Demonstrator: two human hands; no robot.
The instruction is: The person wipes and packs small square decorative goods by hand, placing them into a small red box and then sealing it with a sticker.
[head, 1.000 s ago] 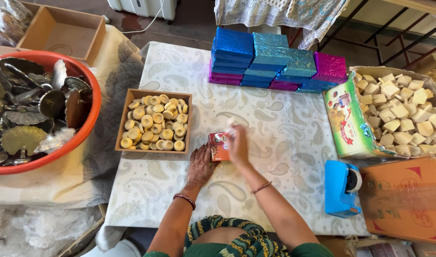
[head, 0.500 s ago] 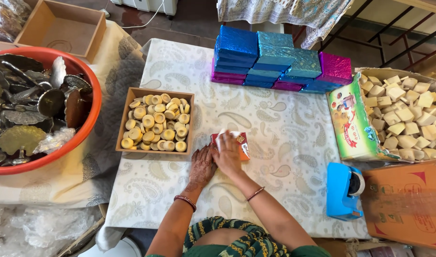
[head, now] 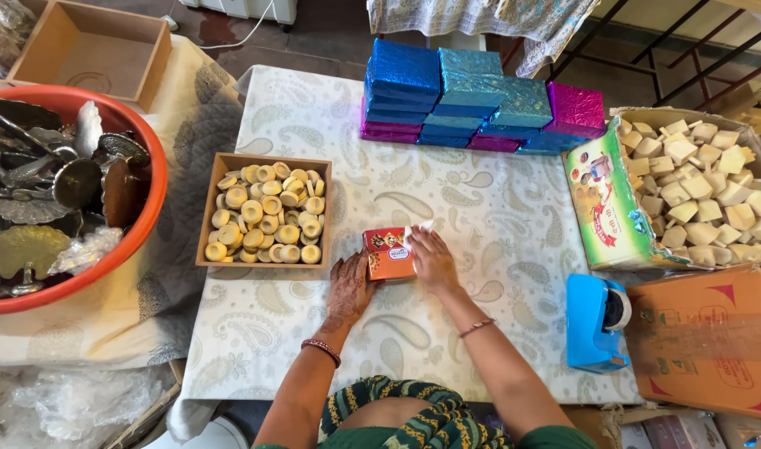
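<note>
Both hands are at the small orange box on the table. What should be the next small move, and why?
Probably press the white flap down with the right hand: it sticks out at the small orange box's far right corner, while the left hand steadies the box.

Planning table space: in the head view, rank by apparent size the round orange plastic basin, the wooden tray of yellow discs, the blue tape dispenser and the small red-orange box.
1. Orange basin, partly cropped
2. Wooden tray
3. Blue tape dispenser
4. Small red-orange box between both hands
</note>
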